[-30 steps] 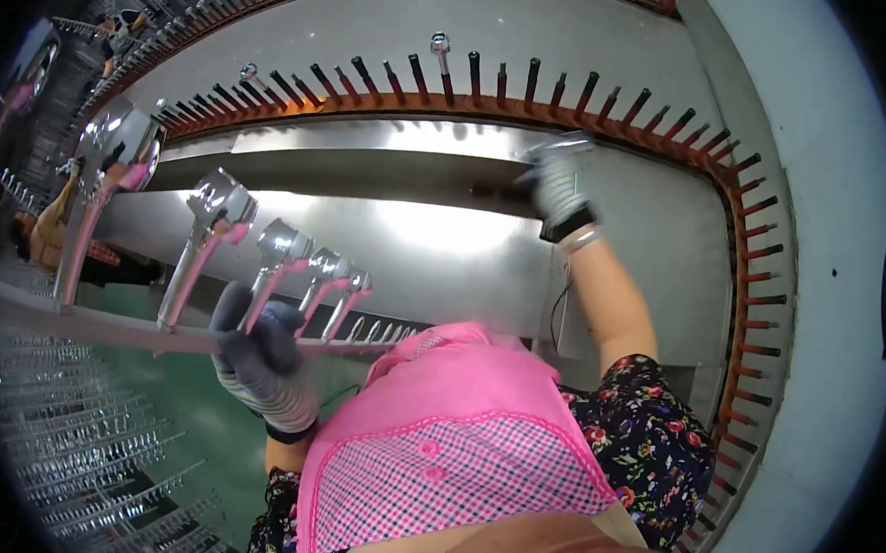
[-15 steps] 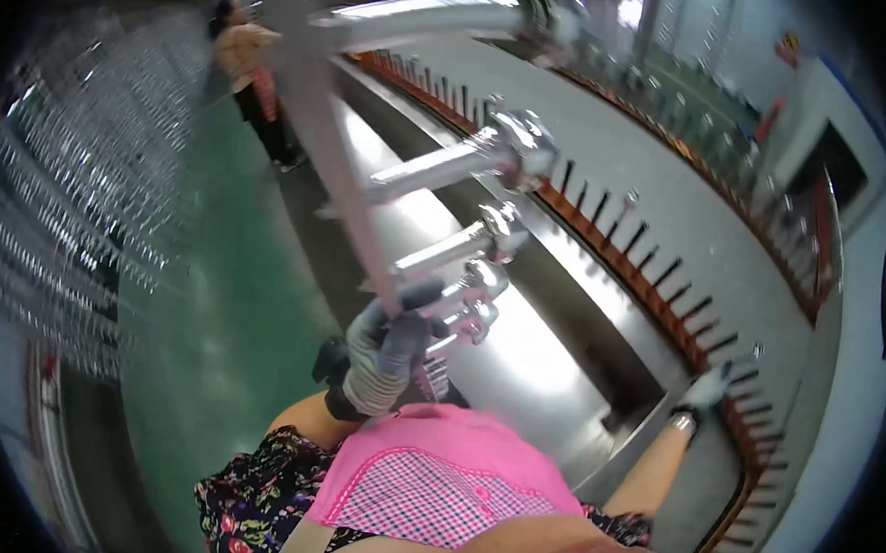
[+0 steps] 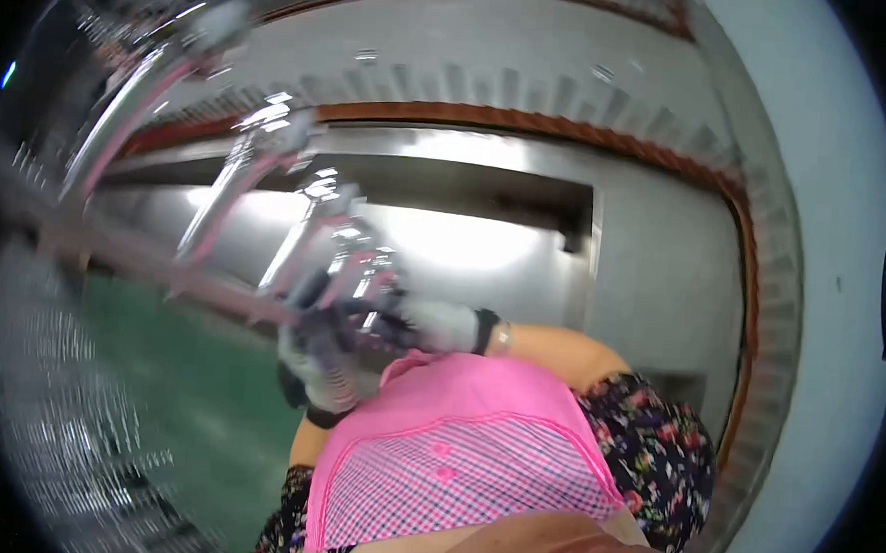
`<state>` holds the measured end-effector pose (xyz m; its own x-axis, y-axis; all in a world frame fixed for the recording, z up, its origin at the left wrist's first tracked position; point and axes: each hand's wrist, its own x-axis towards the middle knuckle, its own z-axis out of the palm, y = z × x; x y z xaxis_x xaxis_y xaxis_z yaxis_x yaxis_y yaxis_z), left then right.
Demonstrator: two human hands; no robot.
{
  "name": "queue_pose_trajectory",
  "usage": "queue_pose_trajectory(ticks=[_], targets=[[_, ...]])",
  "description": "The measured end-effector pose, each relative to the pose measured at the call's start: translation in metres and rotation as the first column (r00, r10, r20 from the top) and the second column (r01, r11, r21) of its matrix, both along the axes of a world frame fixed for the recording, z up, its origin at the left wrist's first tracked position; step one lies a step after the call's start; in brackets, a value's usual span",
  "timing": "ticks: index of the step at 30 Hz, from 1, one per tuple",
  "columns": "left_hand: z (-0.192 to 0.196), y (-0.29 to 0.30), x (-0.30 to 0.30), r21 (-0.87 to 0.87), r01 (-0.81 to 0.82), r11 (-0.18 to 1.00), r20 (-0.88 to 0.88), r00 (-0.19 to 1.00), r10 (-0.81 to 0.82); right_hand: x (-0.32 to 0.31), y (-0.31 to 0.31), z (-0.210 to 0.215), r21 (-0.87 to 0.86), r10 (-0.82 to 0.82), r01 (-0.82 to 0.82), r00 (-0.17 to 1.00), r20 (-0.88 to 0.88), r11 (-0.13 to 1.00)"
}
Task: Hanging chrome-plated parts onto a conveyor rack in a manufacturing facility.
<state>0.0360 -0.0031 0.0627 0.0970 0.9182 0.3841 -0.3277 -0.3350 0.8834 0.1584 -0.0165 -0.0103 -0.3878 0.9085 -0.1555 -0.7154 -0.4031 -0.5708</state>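
Note:
A long rack bar [image 3: 153,271] with several side arms slants across the left half, blurred by motion. Shiny chrome fittings [image 3: 280,133] sit on the ends of its arms. My left hand [image 3: 321,355], in a grey glove with dark fingers, is closed round the bar's near end, just in front of my apron. Close beside it, my right hand [image 3: 435,324], gloved the same way, reaches in from the right to the nearest chrome fittings [image 3: 369,263]. Its fingers are smeared, so whether they grip anything is hidden.
Ahead, an orange-brown rail [image 3: 531,123] with several upright pegs curves round a grey surface. Inside it lies a recessed metal trough [image 3: 485,244]. Hanging racks of shiny parts [image 3: 46,386] stand at the left above the green floor [image 3: 196,394]. A pale wall [image 3: 827,217] rises at right.
My view has swung to the right. My right hand has come from the pegged rail to beside my left hand. The rack has tilted over to the left, still in my left hand.

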Motion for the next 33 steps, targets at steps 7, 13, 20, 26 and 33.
queue_pose_trajectory(ticks=[7,13,20,26,33], targets=[[-0.022,0.01,0.03,0.071,-0.032,0.997,-0.122,0.992,0.04,0.223,0.008,-0.075,0.288,-0.71,0.662,0.553,0.435,0.692],[-0.023,0.009,0.026,0.081,-0.189,0.979,-0.161,0.966,0.2,0.503,-0.084,-0.05,0.395,-0.716,0.739,-0.656,0.239,-0.546],[-0.03,0.008,0.011,0.096,-0.202,0.975,-0.14,0.967,0.214,0.532,-0.074,-0.044,0.578,0.206,0.78,-0.623,0.754,0.24],[-0.039,0.019,-0.023,-0.129,-0.014,0.992,-0.035,0.999,0.009,0.452,-0.071,-0.076,0.597,-0.376,0.803,-0.55,0.746,0.008],[-0.069,0.033,-0.046,-0.144,0.055,0.988,-0.161,0.984,-0.078,0.091,0.01,-0.129,0.3,-0.442,0.325,0.685,0.58,0.897]])
